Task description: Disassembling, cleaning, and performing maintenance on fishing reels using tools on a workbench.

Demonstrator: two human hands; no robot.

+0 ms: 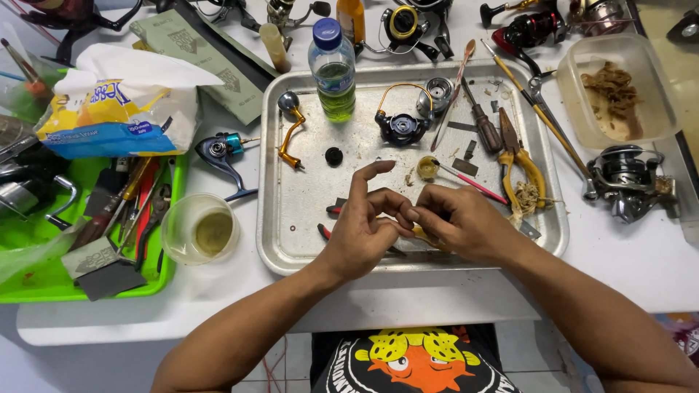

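Note:
Both hands meet over the near part of a metal tray (291,240). My left hand (364,225) and my right hand (459,222) pinch a tiny part together between their fingertips; the part is too small to identify. A yellow-handled tool (421,234) lies under the right hand. On the tray lie a gold reel handle (291,131), a dark reel body (402,125), a silver spool (438,91), a small black cap (333,156), a small jar of grease (427,167) with a pink brush, a screwdriver (484,124) and yellow-handled pliers (518,156).
A plastic bottle of green liquid (333,69) stands at the tray's far edge. Left are a clear cup (200,229), a blue reel (222,149), a green tool tray (44,276) and a tissue packet (116,109). Right are a plastic tub (619,87) and a grey reel (626,178).

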